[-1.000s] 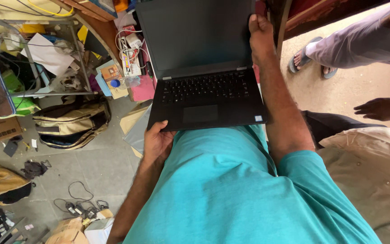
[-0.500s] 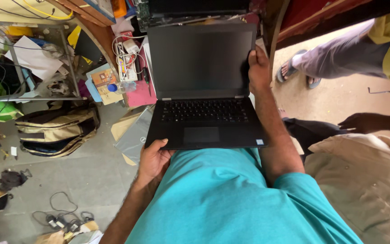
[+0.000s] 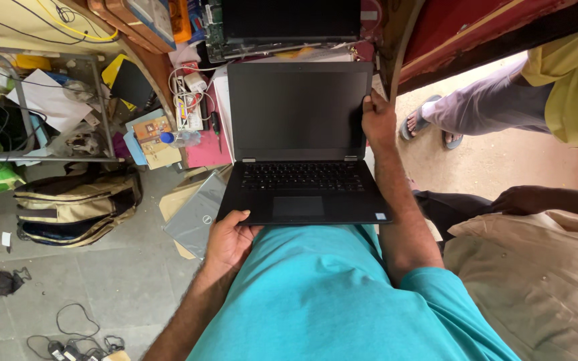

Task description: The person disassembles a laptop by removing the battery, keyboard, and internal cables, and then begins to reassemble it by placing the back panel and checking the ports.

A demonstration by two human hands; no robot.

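A person in a teal shirt [image 3: 342, 301] holds an open black laptop [image 3: 300, 144] in front of the belly, in the middle of the view. The screen is dark and stands up toward 12 o'clock. The keyboard part lies flat, and its near edge meets the shirt.

The left hand [image 3: 227, 239] is at the laptop's 7 o'clock corner. Its thumb lies on top of the base and the other fingers go under it, so they are clamped on that corner. The right hand [image 3: 377, 119] is at 3 o'clock of the screen. Its fingers wrap around the screen's edge and grip it.

At 4 o'clock sits another person in a tan shirt [image 3: 536, 281], with one hand [image 3: 520, 199] resting near a knee. At 2 o'clock a third person in a yellow top [image 3: 570, 87] stands in sandals.

At 9 o'clock a tan and dark backpack [image 3: 75, 204] lies on the grey floor [image 3: 102, 281]. A flat grey laptop [image 3: 197, 215] lies on the floor just beside the left hand. A pink folder [image 3: 207, 148] lies at 10 o'clock of the black laptop. A small plastic bottle [image 3: 178, 138] with a blue cap lies just beside it. At 7 o'clock black cables [image 3: 68, 334] curl on the floor.
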